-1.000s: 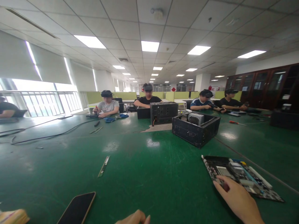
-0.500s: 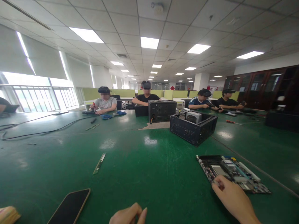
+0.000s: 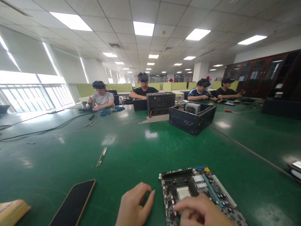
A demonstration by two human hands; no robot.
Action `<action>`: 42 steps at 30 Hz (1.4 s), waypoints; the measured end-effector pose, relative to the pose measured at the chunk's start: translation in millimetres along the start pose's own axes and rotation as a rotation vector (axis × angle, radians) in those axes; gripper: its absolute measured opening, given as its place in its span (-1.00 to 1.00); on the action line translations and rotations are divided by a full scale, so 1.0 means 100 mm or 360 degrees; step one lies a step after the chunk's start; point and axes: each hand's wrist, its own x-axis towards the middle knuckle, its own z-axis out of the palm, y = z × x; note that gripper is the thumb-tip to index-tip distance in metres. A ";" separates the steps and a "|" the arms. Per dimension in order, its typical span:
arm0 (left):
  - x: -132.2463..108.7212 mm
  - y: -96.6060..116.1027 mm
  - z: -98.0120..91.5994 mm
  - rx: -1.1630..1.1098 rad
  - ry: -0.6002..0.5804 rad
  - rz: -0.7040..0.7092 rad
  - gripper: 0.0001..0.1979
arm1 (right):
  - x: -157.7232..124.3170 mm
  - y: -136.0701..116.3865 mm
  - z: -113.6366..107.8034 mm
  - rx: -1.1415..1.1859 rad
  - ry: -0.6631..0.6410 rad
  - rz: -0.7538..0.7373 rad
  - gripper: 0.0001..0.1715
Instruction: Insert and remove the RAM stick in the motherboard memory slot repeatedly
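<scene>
A computer motherboard point(image 3: 199, 191) lies flat on the green table point(image 3: 141, 150) right in front of me. My right hand point(image 3: 202, 212) rests on its near edge, fingers curled and pressing on the board. My left hand point(image 3: 134, 205) sits on the table just left of the board, fingers curled toward the thumb with nothing seen in them. A black phone point(image 3: 74, 204) lies face up to the left of my left hand.
An open black computer case point(image 3: 191, 117) and a second case point(image 3: 161, 103) stand further back. A thin metal strip point(image 3: 101, 157) lies mid-table. A tan object point(image 3: 11, 212) pokes in at the lower left. Several people sit at the far side. Cables point(image 3: 42, 130) run at the left.
My right hand has dragged the motherboard from the right toward the middle, close to me. My left hand has come forward beside it. The camera has tilted downward.
</scene>
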 end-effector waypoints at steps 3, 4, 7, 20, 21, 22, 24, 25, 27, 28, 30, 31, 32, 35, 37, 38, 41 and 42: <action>0.01 0.02 -0.03 -0.0061 -0.0034 0.0072 -0.88 | 0.04 0.06 -0.40 -0.0239 0.0625 -0.0018 -0.63; 0.02 0.03 -0.03 -0.0067 -0.0046 0.0092 -0.90 | 0.08 0.14 -0.52 -0.0351 0.0745 -0.0040 -0.62; 0.01 0.02 -0.03 -0.0070 -0.0087 0.0083 -0.88 | 0.23 0.44 -0.74 -0.0504 0.0808 -0.0037 -0.55; 0.00 0.08 -0.09 -0.0074 -0.0389 0.0270 -0.71 | 0.25 0.39 -0.39 -0.0541 0.0485 -0.0066 -0.78; 0.00 0.08 -0.09 -0.0085 -0.0417 0.0297 -0.72 | 0.24 0.36 -0.35 -0.0544 0.0465 -0.0069 -0.79; 0.00 0.09 -0.10 -0.0112 -0.0438 0.0315 -0.75 | 0.23 0.33 -0.31 -0.0543 0.0447 -0.0075 -0.80; 0.01 0.12 -0.11 -0.0193 -0.0420 0.0317 -0.82 | 0.21 0.30 -0.27 -0.0518 0.0428 -0.0086 -0.80; 0.02 0.13 -0.12 -0.0234 -0.0401 0.0322 -0.82 | 0.20 0.29 -0.27 -0.0496 0.0427 -0.0091 -0.80; 0.03 0.15 -0.14 -0.0301 -0.0354 0.0338 -0.82 | 0.19 0.29 -0.28 -0.0452 0.0432 -0.0096 -0.79; 0.03 0.16 -0.14 -0.0326 -0.0336 0.0345 -0.82 | 0.19 0.30 -0.29 -0.0438 0.0434 -0.0098 -0.79; 0.03 0.16 -0.14 -0.0356 -0.0319 0.0350 -0.81 | 0.20 0.30 -0.31 -0.0426 0.0432 -0.0102 -0.78; 0.03 0.16 -0.14 -0.0364 -0.0320 0.0353 -0.81 | 0.20 0.31 -0.31 -0.0426 0.0431 -0.0104 -0.78; 0.03 0.16 -0.14 -0.0367 -0.0323 0.0359 -0.81 | 0.20 0.31 -0.31 -0.0428 0.0428 -0.0106 -0.77; 0.03 0.16 -0.13 -0.0356 -0.0335 0.0380 -0.81 | 0.20 0.31 -0.30 -0.0447 0.0432 -0.0097 -0.77; 0.02 0.16 -0.12 -0.0343 -0.0326 0.0391 -0.79 | 0.20 0.31 -0.30 -0.0469 0.0438 -0.0087 -0.77; 0.02 0.16 -0.12 -0.0336 -0.0317 0.0393 -0.79 | 0.19 0.31 -0.29 -0.0478 0.0439 -0.0085 -0.77; 0.01 0.15 -0.12 -0.0326 -0.0312 0.0389 -0.79 | 0.19 0.31 -0.29 -0.0492 0.0451 -0.0084 -0.78; 0.00 0.15 -0.11 -0.0325 -0.0317 0.0386 -0.79 | 0.19 0.30 -0.29 -0.0493 0.0457 -0.0082 -0.77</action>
